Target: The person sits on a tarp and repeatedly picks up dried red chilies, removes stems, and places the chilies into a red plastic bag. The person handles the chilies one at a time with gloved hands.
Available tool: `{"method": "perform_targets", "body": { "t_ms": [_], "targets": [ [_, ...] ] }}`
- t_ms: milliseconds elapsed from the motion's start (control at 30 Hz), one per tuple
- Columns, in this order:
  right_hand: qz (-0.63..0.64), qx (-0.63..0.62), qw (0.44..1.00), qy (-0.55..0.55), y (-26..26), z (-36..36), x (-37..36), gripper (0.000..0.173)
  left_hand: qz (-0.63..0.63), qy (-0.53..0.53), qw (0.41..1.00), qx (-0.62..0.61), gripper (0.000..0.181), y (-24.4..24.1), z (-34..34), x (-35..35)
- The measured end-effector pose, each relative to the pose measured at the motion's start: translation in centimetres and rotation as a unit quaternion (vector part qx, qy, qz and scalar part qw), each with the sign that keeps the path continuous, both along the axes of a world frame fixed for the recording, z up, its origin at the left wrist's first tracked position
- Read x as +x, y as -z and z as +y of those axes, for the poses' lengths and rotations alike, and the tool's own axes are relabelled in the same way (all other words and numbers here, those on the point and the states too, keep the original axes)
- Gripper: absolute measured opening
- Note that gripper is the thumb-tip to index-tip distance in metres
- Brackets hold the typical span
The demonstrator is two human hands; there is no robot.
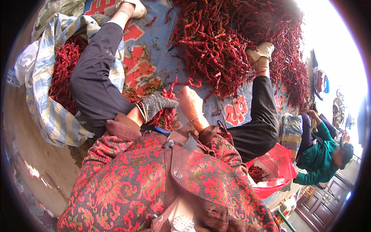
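My left hand (158,105) wears a grey knitted glove and grips a bunch of dried red chili peppers (165,118). Some of the pods stick up past the glove, and others hang below it between my legs. Close beside it, on the right, is my bare right hand (191,103), its fingers curled and the fingertips near the glove. Whether a stem or a pod is pinched in them cannot be made out. Beyond both hands a large heap of dried red chili peppers (214,52) lies on a blue printed sheet (162,37).
At my left stands a striped woven sack (43,95) with chili peppers (65,69) inside. A red plastic bag (282,162) holding some chili peppers is by my right thigh. Further right sits a person in a green top (316,159). Leafy scraps (142,87) litter the sheet.
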State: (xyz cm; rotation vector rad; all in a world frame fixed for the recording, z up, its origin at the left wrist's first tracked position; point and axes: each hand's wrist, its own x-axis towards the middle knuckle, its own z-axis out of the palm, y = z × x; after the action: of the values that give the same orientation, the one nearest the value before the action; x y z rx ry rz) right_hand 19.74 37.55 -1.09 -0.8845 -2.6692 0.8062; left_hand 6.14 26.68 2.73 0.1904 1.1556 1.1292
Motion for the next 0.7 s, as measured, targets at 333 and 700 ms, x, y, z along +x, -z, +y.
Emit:
{"method": "perform_targets", "body": {
  "t_ms": [333,700],
  "targets": [
    [-0.139,0.102,0.984,-0.043,5.7,3.2,-1.6,0.018,0.000,-0.154,0.985,-0.081,0.013,3.7,0.0,-1.9],
    [0.030,-0.150,0.987,-0.040,-0.7,0.1,-1.9,0.016,0.047,-0.203,0.978,0.000,0.016,3.0,0.9,-0.9]
  ]
}}
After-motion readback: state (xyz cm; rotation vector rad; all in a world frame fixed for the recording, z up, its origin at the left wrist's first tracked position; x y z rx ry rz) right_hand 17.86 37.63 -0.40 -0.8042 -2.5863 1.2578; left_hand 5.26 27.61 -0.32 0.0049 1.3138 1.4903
